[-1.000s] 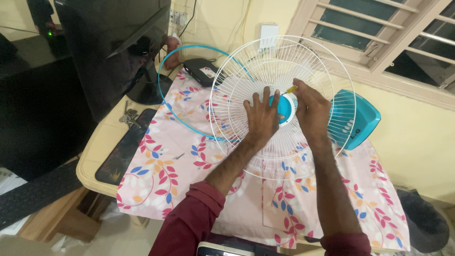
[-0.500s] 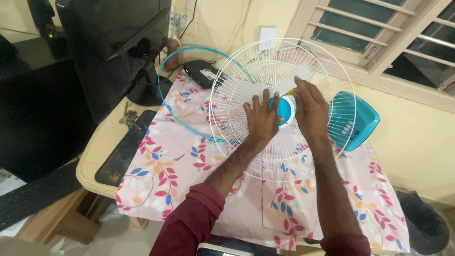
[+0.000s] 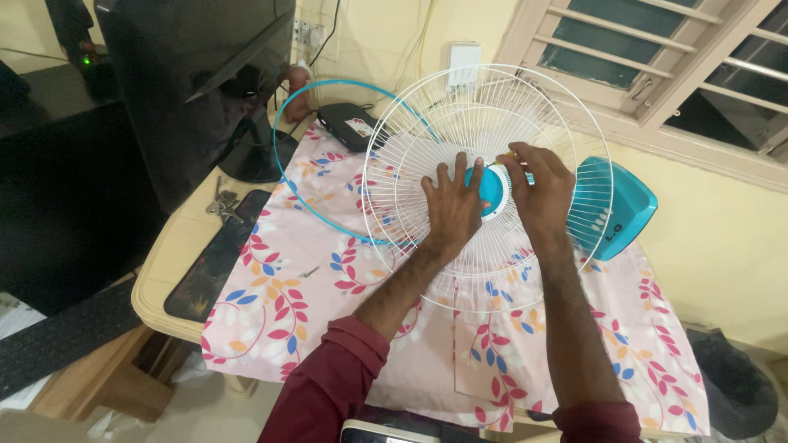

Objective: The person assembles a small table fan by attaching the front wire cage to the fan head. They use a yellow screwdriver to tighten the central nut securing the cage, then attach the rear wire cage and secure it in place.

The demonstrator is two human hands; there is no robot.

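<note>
The left hand [image 3: 453, 205] lies flat with fingers spread on the white wire fan guard [image 3: 427, 123], pressing its spokes just left of the teal hub [image 3: 491, 189] at the centre. The right hand [image 3: 542, 190] sits on the other side of that hub, fingers curled narrow around a small tool; only a yellowish tip shows above the knuckles, so what kind of tool it is cannot be told. Both forearms come up from dark red sleeves [image 3: 332, 385] at the bottom of the view.

The guard rests tilted on a table [image 3: 164, 271] with a pale rounded edge, covered under the hands by a pink cloth [image 3: 287, 279] printed with red, blue and orange leaves. Beyond the right hand, behind the guard's rim, lies a teal fan housing [image 3: 628, 205]. To the far side of the left hand a thin blue ring [image 3: 283, 189] leans on the cloth, and past it sits a small black box [image 3: 349, 123]. Further left of the left hand stand a dark monitor [image 3: 189, 74] on its stand, a bunch of keys [image 3: 222, 201] and a dark patterned mat [image 3: 209, 267] along the table edge.

The room has cream yellow walls [image 3: 722, 246], a wall socket plate [image 3: 465, 59] above the guard, and a window with pale louvred shutters [image 3: 657, 49] above the right hand.
</note>
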